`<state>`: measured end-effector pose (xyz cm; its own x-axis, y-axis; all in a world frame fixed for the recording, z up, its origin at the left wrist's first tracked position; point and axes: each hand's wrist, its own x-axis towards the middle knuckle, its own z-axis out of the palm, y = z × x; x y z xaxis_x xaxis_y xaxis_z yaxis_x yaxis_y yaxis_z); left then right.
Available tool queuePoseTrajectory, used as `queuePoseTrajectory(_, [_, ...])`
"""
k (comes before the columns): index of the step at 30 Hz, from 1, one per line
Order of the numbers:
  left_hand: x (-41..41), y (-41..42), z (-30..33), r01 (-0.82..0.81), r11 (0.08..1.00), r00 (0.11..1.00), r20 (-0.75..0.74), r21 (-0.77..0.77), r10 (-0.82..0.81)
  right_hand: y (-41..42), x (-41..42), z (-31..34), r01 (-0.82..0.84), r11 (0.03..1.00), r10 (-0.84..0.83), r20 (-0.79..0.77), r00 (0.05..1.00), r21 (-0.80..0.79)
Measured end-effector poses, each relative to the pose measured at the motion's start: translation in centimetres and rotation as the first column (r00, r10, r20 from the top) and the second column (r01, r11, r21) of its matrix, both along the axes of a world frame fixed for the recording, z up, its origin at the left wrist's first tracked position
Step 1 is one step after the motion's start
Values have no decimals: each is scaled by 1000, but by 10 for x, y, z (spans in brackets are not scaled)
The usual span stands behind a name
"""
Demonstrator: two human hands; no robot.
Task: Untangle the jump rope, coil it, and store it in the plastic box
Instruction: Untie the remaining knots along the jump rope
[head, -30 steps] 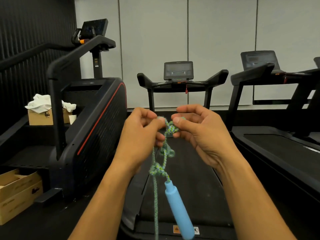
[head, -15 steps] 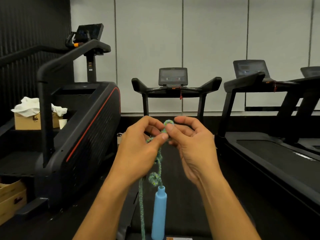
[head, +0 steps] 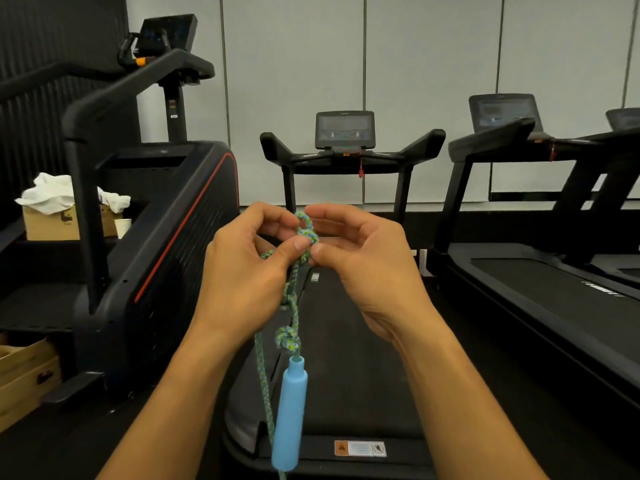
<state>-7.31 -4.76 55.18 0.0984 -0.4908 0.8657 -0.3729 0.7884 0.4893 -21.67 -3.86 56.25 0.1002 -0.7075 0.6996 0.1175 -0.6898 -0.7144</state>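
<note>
Jump rope — knotted, green-blue; pinched at its top knot by left hand and right hand, fingers curled. Blue handle is hung below — over a treadmill.

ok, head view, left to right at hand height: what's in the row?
cardboard box with white cloth → paper cup → left hand → rope knot → right hand → right-side treadmill

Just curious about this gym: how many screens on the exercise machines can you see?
4: one on the stair machine at upper left, one on the middle treadmill, one on the right treadmill, one cut off at the right edge. More may lie outside view.
</note>
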Motion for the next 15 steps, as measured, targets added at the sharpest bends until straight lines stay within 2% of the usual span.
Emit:
queuePoseTrajectory(5, [2,6,1,-19,1000,999,32,-22,20,3,3,-1,103,993,-102,26,994,-51])
queuePoseTrajectory(9, [-2,5,1,122,992,990,-82,43,-118,2,6,-1,150,982,-142,68,987,-118])
queuePoseTrajectory(15, [-5,0,-2,210,975,966,-171,74,-195,1,3,-1,151,982,-152,1,988,-117])
